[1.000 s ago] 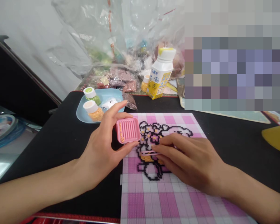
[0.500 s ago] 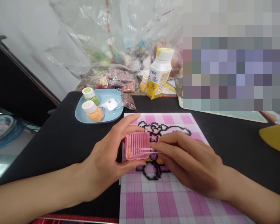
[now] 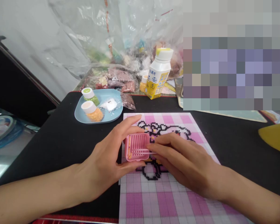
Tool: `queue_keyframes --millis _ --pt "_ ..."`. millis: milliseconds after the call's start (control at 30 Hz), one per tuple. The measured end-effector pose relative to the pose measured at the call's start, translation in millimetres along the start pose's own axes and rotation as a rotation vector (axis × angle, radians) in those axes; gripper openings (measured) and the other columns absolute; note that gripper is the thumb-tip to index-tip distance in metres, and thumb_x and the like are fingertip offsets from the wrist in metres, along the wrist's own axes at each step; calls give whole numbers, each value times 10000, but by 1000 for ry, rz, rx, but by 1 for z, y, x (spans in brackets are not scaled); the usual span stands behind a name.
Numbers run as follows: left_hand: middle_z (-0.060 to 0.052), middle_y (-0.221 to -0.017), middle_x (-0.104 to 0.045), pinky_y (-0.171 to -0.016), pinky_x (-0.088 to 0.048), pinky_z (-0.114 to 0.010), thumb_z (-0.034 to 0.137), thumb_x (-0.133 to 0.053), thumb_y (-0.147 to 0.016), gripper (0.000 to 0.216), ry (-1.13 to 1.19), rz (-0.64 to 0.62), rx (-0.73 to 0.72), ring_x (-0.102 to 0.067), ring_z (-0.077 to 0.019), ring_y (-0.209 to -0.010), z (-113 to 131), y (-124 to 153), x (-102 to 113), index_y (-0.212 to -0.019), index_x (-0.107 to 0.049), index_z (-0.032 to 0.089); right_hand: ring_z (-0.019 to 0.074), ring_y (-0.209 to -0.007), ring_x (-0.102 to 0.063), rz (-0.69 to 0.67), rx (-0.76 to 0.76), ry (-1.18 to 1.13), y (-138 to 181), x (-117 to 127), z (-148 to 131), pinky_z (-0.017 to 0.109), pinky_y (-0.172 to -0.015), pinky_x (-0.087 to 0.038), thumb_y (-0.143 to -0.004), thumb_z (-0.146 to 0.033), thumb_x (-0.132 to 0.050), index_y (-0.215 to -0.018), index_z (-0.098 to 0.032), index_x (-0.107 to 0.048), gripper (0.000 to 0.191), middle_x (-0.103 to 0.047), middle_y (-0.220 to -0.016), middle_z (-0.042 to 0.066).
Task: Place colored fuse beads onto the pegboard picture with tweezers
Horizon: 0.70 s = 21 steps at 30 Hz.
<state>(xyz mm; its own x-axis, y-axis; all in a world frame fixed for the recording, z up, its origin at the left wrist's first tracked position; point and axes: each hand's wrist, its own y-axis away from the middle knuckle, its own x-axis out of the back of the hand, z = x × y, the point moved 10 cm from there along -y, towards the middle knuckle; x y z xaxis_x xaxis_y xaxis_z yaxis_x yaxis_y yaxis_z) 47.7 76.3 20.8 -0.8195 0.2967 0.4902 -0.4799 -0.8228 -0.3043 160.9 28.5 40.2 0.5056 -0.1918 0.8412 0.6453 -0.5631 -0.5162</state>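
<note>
Tweezers (image 3: 151, 152) brought from pegboard (image 3: 151, 202) to pink tray (image 3: 141, 143)

Tray is held above pegboard in grip of left hand (image 3: 107, 149); tweezers are pinched by right hand (image 3: 189, 158); black outline (image 3: 151, 179) appears laid, orange filling (image 3: 159, 161) only partly; beads (image 3: 129, 146) remain.

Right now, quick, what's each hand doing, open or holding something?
Left hand: holding the pink ridged tray between thumb and fingers.
Right hand: closed on pale tweezers, tips at the tray.
</note>
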Motion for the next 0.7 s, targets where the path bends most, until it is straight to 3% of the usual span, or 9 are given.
queue_keyframes --millis 700 --pt "-7 -1201 -638 -931 -540 -469 205 -771 -724 860 -13 -1 -12 -620 -258 -1102 0 -1 0 -1391 -283 445 149 -789 -616 -7 11 2 -1 2 -2 244 -600 -516 -941 -109 -421 -1131 -134 -538 224 -615 -953 92"
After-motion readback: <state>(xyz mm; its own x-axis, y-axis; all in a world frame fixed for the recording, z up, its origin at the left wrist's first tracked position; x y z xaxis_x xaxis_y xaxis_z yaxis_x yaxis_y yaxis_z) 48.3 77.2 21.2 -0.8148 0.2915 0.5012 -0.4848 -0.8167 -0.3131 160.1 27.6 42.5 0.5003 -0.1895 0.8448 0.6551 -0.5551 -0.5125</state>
